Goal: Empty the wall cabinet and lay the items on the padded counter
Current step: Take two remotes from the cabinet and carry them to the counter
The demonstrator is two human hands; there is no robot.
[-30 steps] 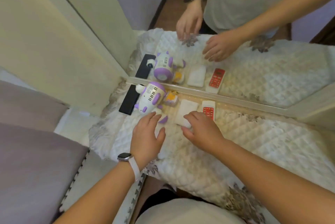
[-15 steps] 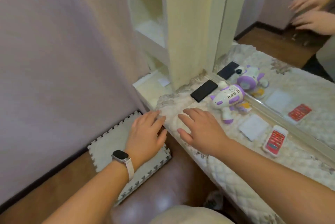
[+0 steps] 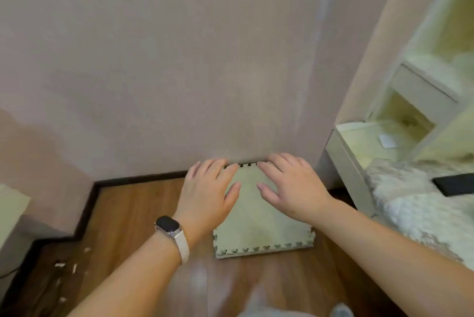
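Feed showed me the left hand and right hand side by side above a foam puzzle mat, fingers straight, slightly spread, holding nothing. I saw the padded counter at far right, a black phone on it, open cabinet shelves just beyond.

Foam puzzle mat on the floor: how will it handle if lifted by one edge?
Probably light and bendy: the foam mat looks thin, with interlocking tabs. Likely to slide on the glossy wood floor if pushed.
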